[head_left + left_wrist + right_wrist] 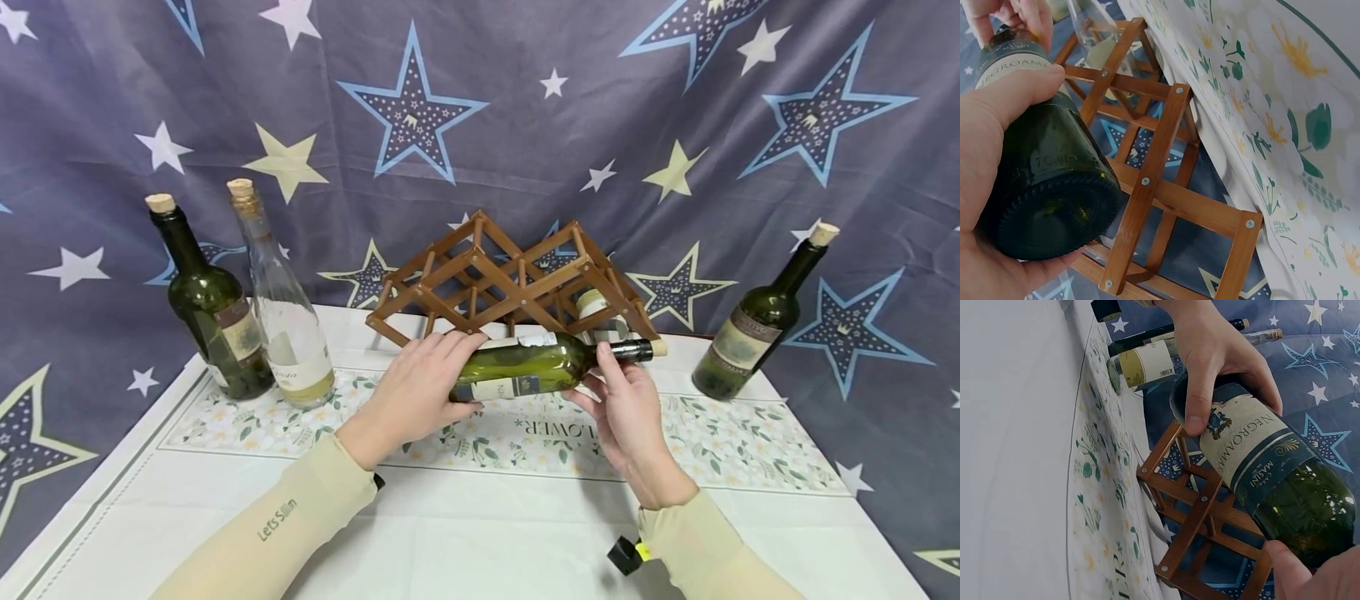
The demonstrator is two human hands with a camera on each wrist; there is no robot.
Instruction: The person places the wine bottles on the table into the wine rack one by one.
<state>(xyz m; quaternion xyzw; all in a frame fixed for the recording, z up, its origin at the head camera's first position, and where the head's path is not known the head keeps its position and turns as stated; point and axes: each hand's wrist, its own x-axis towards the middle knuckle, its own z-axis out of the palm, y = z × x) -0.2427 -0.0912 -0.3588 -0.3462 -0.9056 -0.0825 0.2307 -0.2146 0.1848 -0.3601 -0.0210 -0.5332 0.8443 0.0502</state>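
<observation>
Both hands hold a green glass wine bottle [543, 367] lying level over the floral runner. Its corked neck points right. My left hand [420, 379] grips the bottle's body near the base, fingers over the far side; the left wrist view shows the thumb across the label and the dark base [1054, 219] facing the camera. My right hand [630, 412] holds the neck and shoulder between thumb and fingers. A Negroamaro label [1235, 434] shows in the right wrist view. Just behind the bottle stands a brown wooden wine rack [522, 289], partly covered by it.
A clear bottle [592, 302] lies in the rack's right part. On the left stand a corked dark bottle [202, 287] and a corked clear bottle [288, 333]. Another corked dark bottle [750, 329] stands at right. The runner [720, 442] lies across the white table; a starry cloth [480, 100] hangs behind.
</observation>
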